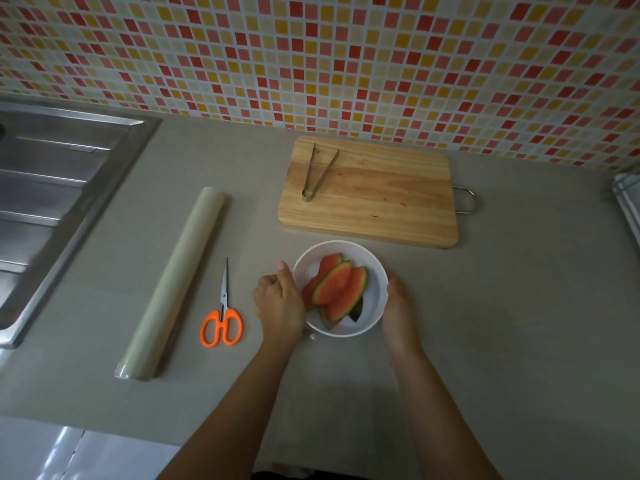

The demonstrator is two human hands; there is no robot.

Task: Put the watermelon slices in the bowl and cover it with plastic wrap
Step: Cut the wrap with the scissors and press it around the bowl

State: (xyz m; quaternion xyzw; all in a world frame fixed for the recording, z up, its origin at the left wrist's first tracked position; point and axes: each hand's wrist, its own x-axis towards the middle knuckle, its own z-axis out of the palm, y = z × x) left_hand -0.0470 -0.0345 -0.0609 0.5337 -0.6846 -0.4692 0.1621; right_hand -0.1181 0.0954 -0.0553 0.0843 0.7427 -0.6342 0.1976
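Watermelon slices [337, 292] lie stacked inside the white bowl [375, 268], which sits on the grey surface [519, 323] just in front of the wooden cutting board [370, 199]; the slices overlap, red flesh up, green rinds toward the near right side, and nothing covers them yet. The left hand [278, 303] cups the bowl's left wall, its grip closed round the rim with the thumb resting at the edge; the right hand [398, 306] presses flat against the right wall, though its fingers are hidden under the palm, so how far they curl I cannot tell. Both hands bracket the bowl, probably to steady or centre it before wrapping. The board holds only a pair of metal tongs [317, 174] and a few red juice marks, which suggests the loading step is finished. The roll of plastic wrap [180, 282] lies well left of the bowl, untouched, with the orange-handled scissors [223, 313] between roll and bowl, blades pointing away from the person; both are within easy reach of the left hand, likely laid out for the covering step. A steel sink [59, 188] fills the far left.
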